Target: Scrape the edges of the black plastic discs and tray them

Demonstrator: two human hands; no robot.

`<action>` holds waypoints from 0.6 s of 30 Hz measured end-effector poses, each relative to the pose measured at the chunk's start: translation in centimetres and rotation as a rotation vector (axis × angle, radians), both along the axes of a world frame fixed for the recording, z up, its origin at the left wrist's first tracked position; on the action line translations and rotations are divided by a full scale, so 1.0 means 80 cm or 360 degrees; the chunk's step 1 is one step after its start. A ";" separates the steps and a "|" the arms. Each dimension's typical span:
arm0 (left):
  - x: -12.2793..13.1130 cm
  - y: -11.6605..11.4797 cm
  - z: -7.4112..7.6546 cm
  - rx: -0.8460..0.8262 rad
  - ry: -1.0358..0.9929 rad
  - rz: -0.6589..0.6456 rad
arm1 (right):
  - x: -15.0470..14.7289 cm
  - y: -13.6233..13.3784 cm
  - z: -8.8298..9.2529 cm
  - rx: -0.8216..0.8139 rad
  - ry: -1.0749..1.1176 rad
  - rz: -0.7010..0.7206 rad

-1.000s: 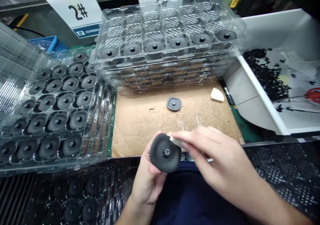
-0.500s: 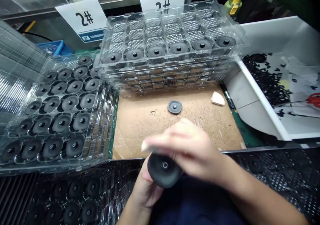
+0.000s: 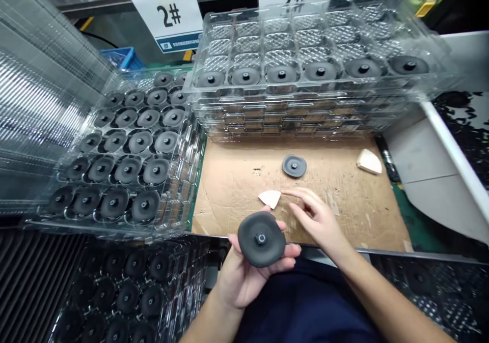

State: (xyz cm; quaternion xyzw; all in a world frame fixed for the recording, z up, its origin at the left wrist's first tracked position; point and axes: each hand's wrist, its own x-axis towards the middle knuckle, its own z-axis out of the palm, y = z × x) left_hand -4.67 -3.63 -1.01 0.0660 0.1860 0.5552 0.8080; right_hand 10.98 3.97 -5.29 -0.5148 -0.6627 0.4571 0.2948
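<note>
My left hand (image 3: pixel 248 274) holds a round black rubber-like disc (image 3: pixel 262 241) with a small raised hub, facing up, at the front edge of the cardboard. Beyond it, a thin white wedge-shaped pad (image 3: pixel 270 198) lies flat. The index fingertip of my right hand (image 3: pixel 315 221) is at that pad's right corner, touching or nearly so; its fingers are apart and grasp nothing. A second, greyer disc (image 3: pixel 294 165) rests hub up on the cardboard. Farther right lies a thicker white wedge (image 3: pixel 369 162).
Left stands a clear compartment tray (image 3: pixel 183 175) filled with several discs. Behind the cardboard (image 3: pixel 229 180) is a stack of clear trays (image 3: pixel 290 114), discs in the top one's front row. A white bin (image 3: pixel 451 144) holding small black pieces stands right. More discs sit in a lower tray (image 3: pixel 168 297).
My right hand has left the disc and moved down onto the cardboard, where the thin white pad now lies. My left hand still holds the disc. The view has shifted left.
</note>
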 end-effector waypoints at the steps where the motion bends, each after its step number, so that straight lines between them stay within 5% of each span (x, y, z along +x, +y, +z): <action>1: -0.001 0.001 -0.001 0.0048 0.0103 0.0054 | 0.006 -0.004 0.007 -0.0017 -0.0003 0.0008; 9: -0.009 0.006 -0.019 0.1031 0.2170 0.0507 | 0.021 -0.051 0.013 0.0042 -0.0069 0.0117; 14: -0.011 0.006 -0.014 0.1108 0.2304 0.0485 | 0.033 -0.047 0.024 0.0639 -0.0182 0.0471; 18: -0.005 0.001 -0.011 0.0554 0.2037 0.0119 | 0.038 -0.031 0.051 0.0807 -0.0129 0.0555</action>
